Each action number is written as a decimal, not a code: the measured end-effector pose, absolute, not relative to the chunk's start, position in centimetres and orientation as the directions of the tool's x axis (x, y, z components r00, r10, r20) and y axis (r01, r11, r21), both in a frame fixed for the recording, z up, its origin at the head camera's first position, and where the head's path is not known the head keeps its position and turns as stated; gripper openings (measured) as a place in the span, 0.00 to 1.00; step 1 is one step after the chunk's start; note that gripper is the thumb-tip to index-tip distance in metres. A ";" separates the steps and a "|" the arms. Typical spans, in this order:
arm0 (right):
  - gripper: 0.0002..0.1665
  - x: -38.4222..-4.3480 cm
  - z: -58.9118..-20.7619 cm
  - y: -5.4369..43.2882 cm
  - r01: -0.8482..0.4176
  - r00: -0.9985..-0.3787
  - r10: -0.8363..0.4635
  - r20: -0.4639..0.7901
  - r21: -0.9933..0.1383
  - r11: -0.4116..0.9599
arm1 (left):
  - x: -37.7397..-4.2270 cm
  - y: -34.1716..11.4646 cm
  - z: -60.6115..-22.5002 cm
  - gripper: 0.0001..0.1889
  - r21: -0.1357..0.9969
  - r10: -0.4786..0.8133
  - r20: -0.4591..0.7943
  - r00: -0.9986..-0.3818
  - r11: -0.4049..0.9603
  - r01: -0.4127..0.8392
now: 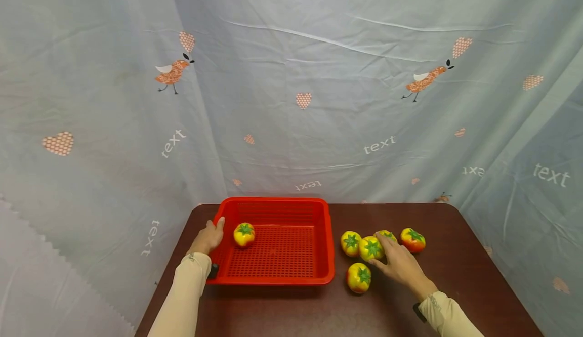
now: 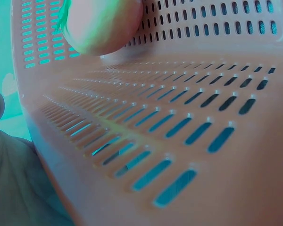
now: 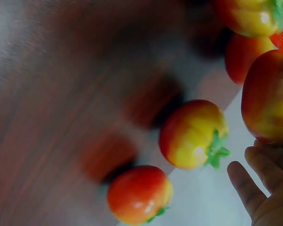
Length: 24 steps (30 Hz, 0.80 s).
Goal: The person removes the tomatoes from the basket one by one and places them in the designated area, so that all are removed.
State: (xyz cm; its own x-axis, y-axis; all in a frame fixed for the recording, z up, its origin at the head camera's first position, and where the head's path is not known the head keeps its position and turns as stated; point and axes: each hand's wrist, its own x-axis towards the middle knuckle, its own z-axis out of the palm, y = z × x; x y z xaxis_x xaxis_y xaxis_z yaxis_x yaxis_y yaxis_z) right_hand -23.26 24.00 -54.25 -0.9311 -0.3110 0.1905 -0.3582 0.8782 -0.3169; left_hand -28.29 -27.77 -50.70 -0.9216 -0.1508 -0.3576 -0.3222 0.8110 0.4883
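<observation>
My left hand (image 1: pixel 207 238) holds the left rim of a red plastic basket (image 1: pixel 273 281); in the left wrist view part of the hand (image 2: pixel 19 179) shows outside the slotted wall (image 2: pixel 179 127). A yellow-red tomato (image 1: pixel 244 235) with a green leafy top lies inside, toward the basket's left. To the right of the basket, my right hand (image 1: pixel 403 266) pinches another tomato (image 1: pixel 371 249), thumb at its near side and a fingertip at its far side. The right wrist view has this tomato (image 3: pixel 269 94) at the fingers (image 3: pixel 266 167).
Around the pinched tomato lie a tomato (image 1: pixel 350 243) to its left, a nearer tomato (image 1: pixel 359 278), a partly hidden tomato (image 1: pixel 387 235) and a tomato (image 1: pixel 412 240) farther right. They rest on a dark brown table (image 1: pixel 273 311). A patterned grey curtain (image 1: pixel 291 150) hangs behind.
</observation>
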 end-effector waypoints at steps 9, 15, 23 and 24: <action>0.45 -22.4 -55.7 24.5 -0.318 -0.946 -0.278 0.166 -0.320 0.892 | -28.2 -27.7 -50.6 0.45 0.490 -0.155 -0.350 -0.924 0.810 -0.322; 0.45 -22.0 -56.2 25.4 -0.258 -0.966 -0.236 0.106 -0.335 0.906 | -28.2 -27.6 -50.4 0.44 0.492 -0.154 -0.354 -0.922 0.808 -0.324; 0.45 -21.8 -56.5 26.4 -0.228 -0.974 -0.209 0.092 -0.336 0.914 | -28.2 -27.5 -50.4 0.42 0.498 -0.155 -0.344 -0.926 0.806 -0.320; 0.45 -21.7 -56.5 26.5 -0.228 -0.974 -0.207 0.097 -0.336 0.914 | -28.2 -27.5 -50.3 0.42 0.499 -0.156 -0.343 -0.926 0.805 -0.320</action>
